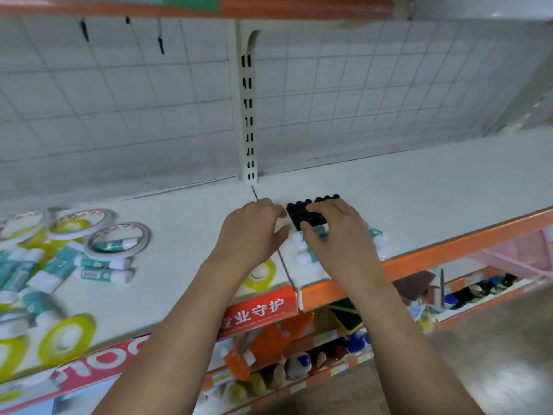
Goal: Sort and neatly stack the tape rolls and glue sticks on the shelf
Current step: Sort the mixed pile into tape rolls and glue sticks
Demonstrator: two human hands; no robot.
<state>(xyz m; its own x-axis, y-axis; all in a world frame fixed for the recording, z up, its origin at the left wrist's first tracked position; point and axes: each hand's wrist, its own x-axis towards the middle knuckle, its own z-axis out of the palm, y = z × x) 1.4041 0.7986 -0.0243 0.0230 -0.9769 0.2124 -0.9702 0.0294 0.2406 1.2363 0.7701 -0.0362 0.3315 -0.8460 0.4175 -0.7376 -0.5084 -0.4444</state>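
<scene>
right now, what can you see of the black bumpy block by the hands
The black bumpy block is a flat, dark rectangle topped with rows of round knobs, plastic or rubber by its look; blur hides finer detail. It lies slightly askew on the white shelf, just right of the seam. The right hand lays its fingers over its front right part. The left hand is loosely curled at its left corner; contact is unclear. White and teal glue sticks lie directly in front of it.

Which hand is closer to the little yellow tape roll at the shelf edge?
Left. The left hand is just beyond the yellow tape roll, its wrist overlapping it; the right hand sits farther off, to its right.
</scene>
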